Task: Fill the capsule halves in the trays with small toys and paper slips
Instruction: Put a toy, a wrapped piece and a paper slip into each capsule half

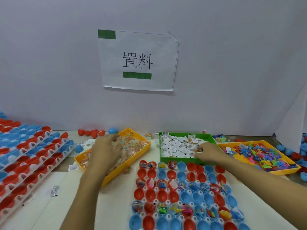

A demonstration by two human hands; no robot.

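Now your left hand (106, 147) digs in the yellow bin (141, 155), blurred, grip unclear. Your right hand (207, 152) seems to pinch slips (176, 146) in the green bin (206, 135). Tray (167, 216) lies just below, nearer your right.

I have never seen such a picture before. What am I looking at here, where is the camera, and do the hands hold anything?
There is no machine: a person works with bare hands, and the one camera sits on the person's head, looking down. The left hand reaches into a yellow tray of small wrapped toys; it is blurred, so any grip is unclear. The right hand picks among paper slips in the green tray. In front lies a white tray of red and blue capsule halves, some already filled.
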